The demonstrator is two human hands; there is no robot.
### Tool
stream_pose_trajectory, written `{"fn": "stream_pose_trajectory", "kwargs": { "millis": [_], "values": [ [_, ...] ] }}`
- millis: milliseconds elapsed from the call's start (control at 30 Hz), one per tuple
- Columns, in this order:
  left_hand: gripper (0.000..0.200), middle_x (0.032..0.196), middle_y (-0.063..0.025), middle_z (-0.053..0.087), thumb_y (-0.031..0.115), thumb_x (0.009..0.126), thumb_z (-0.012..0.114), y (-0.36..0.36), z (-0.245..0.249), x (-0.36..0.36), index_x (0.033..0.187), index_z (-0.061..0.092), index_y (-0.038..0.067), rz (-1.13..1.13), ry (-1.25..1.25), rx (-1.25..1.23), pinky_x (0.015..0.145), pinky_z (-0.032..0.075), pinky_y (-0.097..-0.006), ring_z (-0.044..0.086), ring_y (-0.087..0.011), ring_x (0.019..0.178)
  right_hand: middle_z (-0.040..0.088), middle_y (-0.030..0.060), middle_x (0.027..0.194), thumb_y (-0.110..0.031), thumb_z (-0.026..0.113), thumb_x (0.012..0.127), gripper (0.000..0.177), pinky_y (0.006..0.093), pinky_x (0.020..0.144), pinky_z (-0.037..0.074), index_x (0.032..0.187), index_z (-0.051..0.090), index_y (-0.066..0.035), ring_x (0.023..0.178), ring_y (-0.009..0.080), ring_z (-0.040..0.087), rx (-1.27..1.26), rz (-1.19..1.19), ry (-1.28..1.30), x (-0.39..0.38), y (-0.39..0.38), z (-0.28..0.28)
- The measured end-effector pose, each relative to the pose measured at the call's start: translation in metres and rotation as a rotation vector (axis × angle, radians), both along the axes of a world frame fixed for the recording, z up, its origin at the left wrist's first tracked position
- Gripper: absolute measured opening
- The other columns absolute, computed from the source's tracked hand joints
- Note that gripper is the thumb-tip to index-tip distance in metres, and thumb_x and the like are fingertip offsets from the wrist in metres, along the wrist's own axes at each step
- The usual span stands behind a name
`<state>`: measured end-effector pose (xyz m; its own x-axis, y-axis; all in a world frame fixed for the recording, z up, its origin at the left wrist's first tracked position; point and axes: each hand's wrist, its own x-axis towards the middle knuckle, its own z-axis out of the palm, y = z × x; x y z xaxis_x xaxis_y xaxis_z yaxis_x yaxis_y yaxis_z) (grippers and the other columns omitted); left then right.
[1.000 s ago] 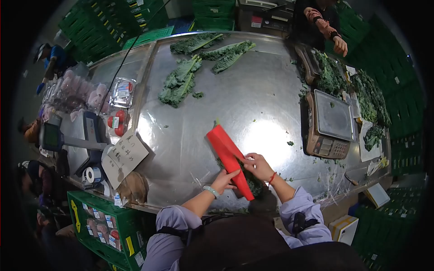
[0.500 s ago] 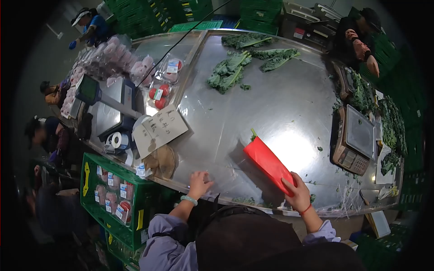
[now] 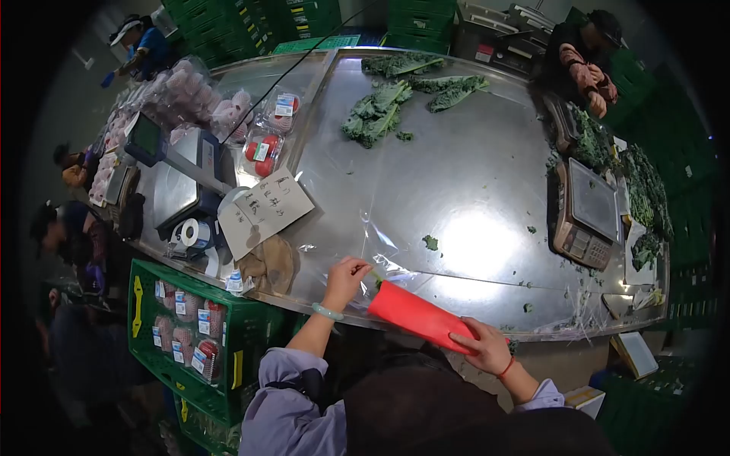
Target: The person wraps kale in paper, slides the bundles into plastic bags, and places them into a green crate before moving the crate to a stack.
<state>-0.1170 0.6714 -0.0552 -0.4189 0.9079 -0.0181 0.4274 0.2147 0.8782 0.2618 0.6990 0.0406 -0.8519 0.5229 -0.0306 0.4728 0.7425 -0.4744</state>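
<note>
Head view: right hand (image 3: 487, 346) had its grip around the red wrap (image 3: 417, 315) by the tabletop's (image 3: 395, 182) near edge, green tip (image 3: 378, 282) poking out, most hidden. Left hand (image 3: 347, 280) neared clear film (image 3: 391, 266), couldn't tell if pinching.

Metal worktable (image 3: 426, 175) spans the room's middle; its top throws back a strong white glare (image 3: 479, 247) right of centre. Stacked green crates (image 3: 209, 26) stand beyond the far edge, left; more green crates (image 3: 688, 144) line the dim right side. Grey surface (image 3: 76, 87) at upper left: wall or floor, cannot tell. Outer margins dark.
</note>
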Motion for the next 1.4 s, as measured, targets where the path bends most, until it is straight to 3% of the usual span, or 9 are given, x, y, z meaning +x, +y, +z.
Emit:
{"fn": "stream_pose_trajectory", "kwargs": {
  "millis": [433,500,633,767,833,967,1033,1167,1400],
  "values": [
    [0.014,0.082,-0.0066,0.063,0.017,0.081,0.07,0.015,0.036,0.132,0.091,0.068,0.007,-0.225,0.307,0.25,0.07,0.048,-0.0364,0.061,-0.0282,0.076,0.039,0.0219,0.138,-0.009,0.072,0.064,0.088,0.0439,0.078,0.051,0.143,0.037,-0.019,0.091,0.0399,0.061,0.074,-0.157,0.098,-0.087,0.064,-0.047],
    [0.045,0.111,-0.0134,0.059,0.019,0.077,0.074,-0.001,0.039,0.146,0.117,0.059,0.008,-0.29,0.423,0.227,0.088,0.045,-0.0411,0.056,-0.033,0.105,0.04,0.0226,0.136,-0.009,0.071,0.065,0.088,0.0449,0.076,0.052,0.144,0.033,-0.014,0.087,0.0418,0.062,-0.09,-0.271,0.195,-0.091,0.07,-0.045],
    [0.116,0.154,-0.0258,-0.003,0.018,0.065,0.078,-0.013,0.018,0.198,0.151,0.001,0.009,0.178,0.288,-0.01,0.109,0.026,-0.0502,0.011,-0.0467,0.139,0.051,0.0204,0.126,-0.014,0.071,0.068,0.079,0.0433,0.091,0.048,0.139,0.038,-0.006,0.111,0.0377,0.053,-0.098,-0.257,0.432,-0.066,0.073,-0.031],
    [0.104,0.107,-0.0331,0.059,0.003,0.075,0.061,0.008,0.036,0.235,0.153,-0.006,0.021,0.102,-0.32,-0.176,0.076,0.05,-0.0459,0.064,-0.0414,0.089,0.046,0.0137,0.112,-0.014,0.073,0.074,0.064,0.0364,0.085,0.049,0.131,0.047,-0.003,0.099,0.0296,0.056,-0.261,-0.49,0.498,-0.031,0.076,-0.035],
    [0.101,0.067,-0.0237,0.06,-0.001,0.078,0.054,0.015,0.025,0.263,0.152,-0.008,0.027,-0.098,-0.159,-0.051,0.059,0.048,-0.0437,0.062,-0.0366,0.058,0.045,0.0131,0.113,-0.016,0.07,0.081,0.054,0.0357,0.083,0.049,0.129,0.048,-0.004,0.096,0.0275,0.056,-0.255,-0.554,0.392,-0.013,0.094,-0.037],
    [0.096,0.058,-0.0135,0.053,-0.004,0.078,0.049,0.019,0.03,0.287,0.153,-0.002,0.029,-0.156,-0.204,-0.003,0.058,0.047,-0.0394,0.058,-0.0283,0.054,0.051,0.0147,0.114,-0.012,0.058,0.093,0.033,0.0311,0.081,0.051,0.122,0.052,0.001,0.093,0.0226,0.06,-0.042,-0.278,0.434,0.026,0.15,-0.098],
    [0.094,0.06,-0.0051,0.053,-0.006,0.078,0.047,0.023,0.06,0.269,0.154,0.004,0.029,-0.149,-0.477,-0.006,0.056,0.046,-0.0321,0.055,-0.0165,0.054,0.063,0.0117,0.099,-0.011,0.058,0.093,0.023,0.0307,0.078,0.053,0.11,0.061,0.005,0.083,0.0184,0.063,-0.823,-0.394,0.43,0.03,0.154,-0.035],
    [0.086,0.07,-0.001,0.055,-0.008,0.079,0.044,0.059,0.067,0.235,0.154,0.012,0.021,-0.228,-0.745,0.23,0.059,0.049,-0.0267,0.057,-0.0092,0.062,0.065,0.0188,0.079,-0.008,0.059,0.088,0.014,0.0383,0.065,0.049,0.092,0.066,0.003,0.072,0.0286,0.065,0.043,-0.12,0.084,0.015,0.213,0.019],
    [0.083,0.08,-0.008,0.066,-0.006,0.077,0.047,0.077,0.217,0.19,0.152,0.015,0.01,-0.412,-0.876,0.412,0.073,0.052,-0.029,0.064,-0.0146,0.073,0.058,0.0205,0.07,-0.009,0.061,0.081,0.014,0.04,0.059,0.044,0.074,0.062,0.003,0.064,0.0358,0.058,0.456,0.0,0.138,-0.023,0.238,0.18]
  ]
}}
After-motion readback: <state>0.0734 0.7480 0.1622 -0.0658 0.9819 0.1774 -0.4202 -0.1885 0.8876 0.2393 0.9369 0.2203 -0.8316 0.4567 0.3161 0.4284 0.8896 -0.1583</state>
